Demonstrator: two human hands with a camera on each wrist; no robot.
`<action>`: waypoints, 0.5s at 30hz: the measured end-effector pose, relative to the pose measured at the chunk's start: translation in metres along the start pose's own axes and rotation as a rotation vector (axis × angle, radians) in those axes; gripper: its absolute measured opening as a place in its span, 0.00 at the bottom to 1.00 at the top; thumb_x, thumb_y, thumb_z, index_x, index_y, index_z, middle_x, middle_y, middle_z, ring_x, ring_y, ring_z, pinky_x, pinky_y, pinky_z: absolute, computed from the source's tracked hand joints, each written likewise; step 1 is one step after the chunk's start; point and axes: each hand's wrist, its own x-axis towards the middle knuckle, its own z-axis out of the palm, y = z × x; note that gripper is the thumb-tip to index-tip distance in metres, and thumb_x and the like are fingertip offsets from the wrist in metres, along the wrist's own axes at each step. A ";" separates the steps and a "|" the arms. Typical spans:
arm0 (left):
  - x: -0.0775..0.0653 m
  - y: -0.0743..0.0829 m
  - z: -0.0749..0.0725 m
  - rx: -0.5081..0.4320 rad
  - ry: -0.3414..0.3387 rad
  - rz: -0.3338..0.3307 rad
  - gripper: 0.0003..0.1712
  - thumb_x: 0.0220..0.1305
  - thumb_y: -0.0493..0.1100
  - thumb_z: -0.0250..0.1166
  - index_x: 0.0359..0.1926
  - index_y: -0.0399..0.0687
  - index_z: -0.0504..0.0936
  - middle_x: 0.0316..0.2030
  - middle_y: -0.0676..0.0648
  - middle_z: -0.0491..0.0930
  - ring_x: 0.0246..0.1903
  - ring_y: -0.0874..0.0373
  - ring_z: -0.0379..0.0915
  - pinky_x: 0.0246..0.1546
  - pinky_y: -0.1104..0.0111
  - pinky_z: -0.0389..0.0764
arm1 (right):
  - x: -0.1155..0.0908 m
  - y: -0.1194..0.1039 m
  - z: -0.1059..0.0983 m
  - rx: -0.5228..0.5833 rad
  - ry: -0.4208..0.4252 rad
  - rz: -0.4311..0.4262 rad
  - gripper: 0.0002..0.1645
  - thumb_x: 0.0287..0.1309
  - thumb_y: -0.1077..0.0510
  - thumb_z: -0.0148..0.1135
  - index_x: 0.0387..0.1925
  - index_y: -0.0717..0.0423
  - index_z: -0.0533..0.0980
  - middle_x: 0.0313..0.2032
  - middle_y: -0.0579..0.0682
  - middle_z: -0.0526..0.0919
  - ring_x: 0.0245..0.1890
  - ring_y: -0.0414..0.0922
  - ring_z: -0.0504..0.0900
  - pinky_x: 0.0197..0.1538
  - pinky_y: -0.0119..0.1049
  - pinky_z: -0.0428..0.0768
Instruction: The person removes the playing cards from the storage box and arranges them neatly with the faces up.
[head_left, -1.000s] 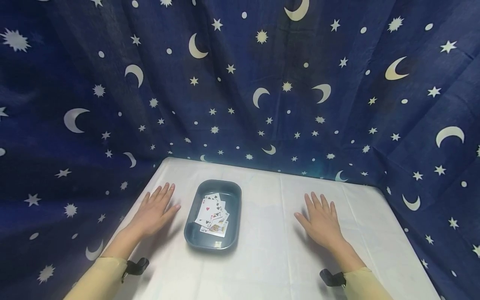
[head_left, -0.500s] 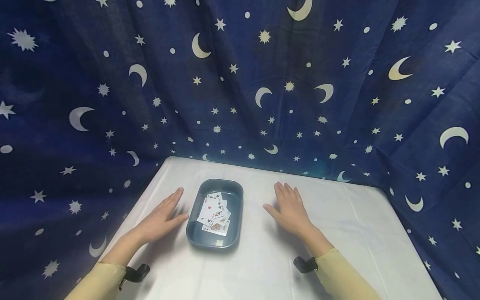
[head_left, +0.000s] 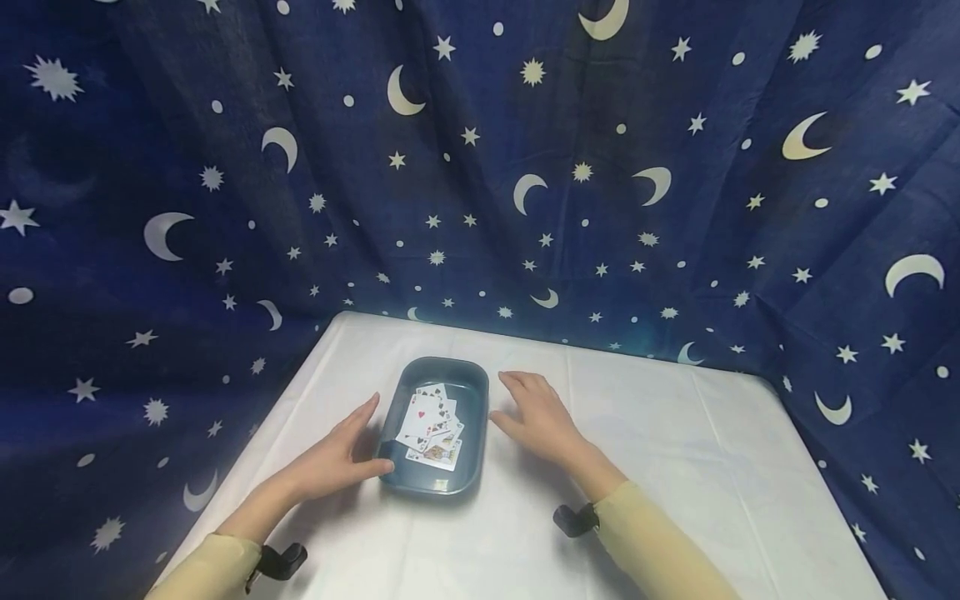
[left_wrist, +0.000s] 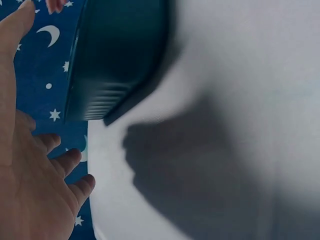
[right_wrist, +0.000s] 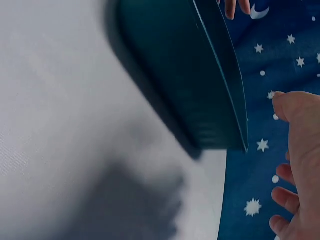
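Note:
A dark teal plastic tub [head_left: 437, 485] with rounded corners stands on the white table, and several playing cards [head_left: 431, 425] lie loosely piled in it, face up. My left hand [head_left: 330, 462] is at the tub's left side, its thumb tip by the near left rim; whether it touches cannot be told. On the other side, my right hand [head_left: 543, 421] has its fingers and thumb close to the right rim. Both wrist views show the tub's outer wall [left_wrist: 125, 45] with the left hand [left_wrist: 37, 190] and right hand [right_wrist: 305, 165] spread beside it, gripping nothing.
A white cloth [head_left: 675, 467] covers the table. Behind and to the sides hangs a dark blue curtain [head_left: 480, 167] printed with moons and stars. A black wrist mount [head_left: 281, 561] sits at the left cuff, another black mount [head_left: 576, 521] at the right.
My right hand has moved left across the table to the tub's right side. The left hand has come slightly right, to the tub's left rim. The tub and cards stay in place.

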 end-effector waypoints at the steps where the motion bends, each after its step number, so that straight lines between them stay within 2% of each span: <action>1: 0.000 0.000 0.002 -0.010 -0.007 0.001 0.67 0.58 0.66 0.73 0.83 0.47 0.41 0.80 0.37 0.45 0.77 0.36 0.44 0.72 0.40 0.53 | 0.002 -0.003 0.001 -0.002 -0.006 -0.013 0.41 0.67 0.39 0.63 0.74 0.54 0.67 0.69 0.53 0.72 0.71 0.52 0.65 0.74 0.51 0.61; 8: -0.001 -0.003 0.014 -0.035 -0.054 -0.004 0.75 0.49 0.67 0.78 0.83 0.46 0.40 0.80 0.34 0.45 0.77 0.35 0.44 0.72 0.39 0.53 | 0.018 -0.027 0.009 -0.036 -0.068 -0.112 0.43 0.66 0.37 0.63 0.73 0.56 0.68 0.69 0.50 0.73 0.70 0.49 0.66 0.75 0.46 0.61; 15: 0.000 -0.005 0.020 -0.024 -0.077 -0.020 0.77 0.47 0.68 0.79 0.83 0.45 0.39 0.80 0.36 0.44 0.77 0.36 0.43 0.72 0.39 0.53 | 0.034 -0.044 0.022 -0.084 -0.120 -0.157 0.47 0.63 0.34 0.65 0.74 0.55 0.66 0.69 0.50 0.72 0.70 0.48 0.67 0.75 0.45 0.61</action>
